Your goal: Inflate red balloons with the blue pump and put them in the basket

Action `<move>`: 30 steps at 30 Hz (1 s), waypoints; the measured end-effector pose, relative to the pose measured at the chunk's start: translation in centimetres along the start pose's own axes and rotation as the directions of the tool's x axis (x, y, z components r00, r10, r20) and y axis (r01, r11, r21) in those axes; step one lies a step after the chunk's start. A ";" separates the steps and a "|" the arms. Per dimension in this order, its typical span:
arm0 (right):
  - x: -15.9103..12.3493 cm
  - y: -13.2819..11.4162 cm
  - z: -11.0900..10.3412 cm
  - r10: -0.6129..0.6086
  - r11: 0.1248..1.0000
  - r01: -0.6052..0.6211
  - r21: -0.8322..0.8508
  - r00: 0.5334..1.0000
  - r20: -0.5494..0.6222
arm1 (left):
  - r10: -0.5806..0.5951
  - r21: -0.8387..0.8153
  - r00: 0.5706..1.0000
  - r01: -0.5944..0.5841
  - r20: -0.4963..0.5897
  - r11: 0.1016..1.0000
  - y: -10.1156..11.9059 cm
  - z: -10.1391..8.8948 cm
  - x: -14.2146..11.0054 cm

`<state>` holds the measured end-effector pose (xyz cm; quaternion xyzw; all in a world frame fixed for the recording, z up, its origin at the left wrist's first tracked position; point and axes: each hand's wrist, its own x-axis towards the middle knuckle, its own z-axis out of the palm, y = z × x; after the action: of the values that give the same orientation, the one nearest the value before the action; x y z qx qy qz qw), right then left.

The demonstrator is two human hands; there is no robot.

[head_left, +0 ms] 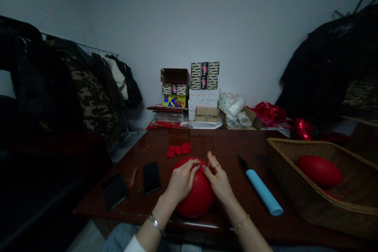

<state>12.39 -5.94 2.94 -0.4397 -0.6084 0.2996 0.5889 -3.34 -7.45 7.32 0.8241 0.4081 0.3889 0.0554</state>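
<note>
A round, inflated red balloon [196, 201] rests at the table's front edge, between my forearms. My left hand [181, 179] lies over its upper left side, fingers curled and pinched together near the top; the balloon's neck is hidden there. At the upper right, my right hand [219, 181] has thumb and forefinger drawn together, the other fingers raised. A thin, pale strand [208, 164] shows at its fingertips, too fine to name surely. Beyond the balloon lies a red fabric bow [178, 149]. To the right is a light blue hand pump [264, 192] with a black nozzle.
Two dark phones [151, 178] lie on the left of the brown table [224, 141], near a small reddish stick [134, 177]. On the right, a wicker basket [298, 177] holds another red balloon [319, 170]. Stacked boxes [204, 98] stand behind the table.
</note>
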 end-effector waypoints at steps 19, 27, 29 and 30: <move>0.6 -1.6 2.6 -0.082 0.993 0.091 -0.073 0.990 0.113 | -0.144 -0.192 0.987 0.130 -0.064 0.973 1.3 -0.5 0.1; 0.2 -2.2 2.5 -0.083 0.988 0.095 -0.123 0.992 0.100 | -0.260 -0.473 0.965 0.211 -0.040 0.855 -0.2 -1.6 0.2; 0.2 -2.4 2.5 -0.087 0.985 0.103 -0.139 0.990 0.113 | -0.265 -0.460 0.962 0.206 -0.067 0.864 -0.8 -2.1 0.6; 0.2 -2.5 2.4 -0.090 0.983 0.108 -0.149 0.989 0.120 | -0.245 -0.421 0.968 0.200 -0.056 0.885 -1.1 -2.4 0.9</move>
<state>9.55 -6.50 4.93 -0.4357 -0.6832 0.2459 0.5319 -5.35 -6.66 9.08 0.7194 0.4113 0.5009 0.2499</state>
